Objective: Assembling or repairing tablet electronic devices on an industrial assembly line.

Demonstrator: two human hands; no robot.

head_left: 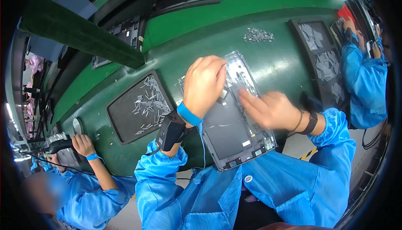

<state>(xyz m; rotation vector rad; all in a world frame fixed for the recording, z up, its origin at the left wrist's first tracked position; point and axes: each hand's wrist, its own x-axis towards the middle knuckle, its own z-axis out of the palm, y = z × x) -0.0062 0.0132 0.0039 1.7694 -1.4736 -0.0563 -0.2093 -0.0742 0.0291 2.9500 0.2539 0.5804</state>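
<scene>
Green bench (278,60), device (224,121) at near edge

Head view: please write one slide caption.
Left hand and right hand over an opened electronic device, near a tray of grey pieces.

left grip (204,83) over opened device (224,131) | right grip (268,109) likewise | strips (155,102) in tray (122,119)

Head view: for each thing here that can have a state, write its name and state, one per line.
Flat electronic device: opened, inner parts exposed.
Left hand: fingers bent over the device's upper part; grip hidden.
Right hand: at the device's middle, slightly blurred; grip unclear.
Undivided dark tray: partly covered with loose grey strips.
Divided dark tray: flat grey pieces in its compartments.
Small grey bits: heaped loosely on the green bench.
</scene>
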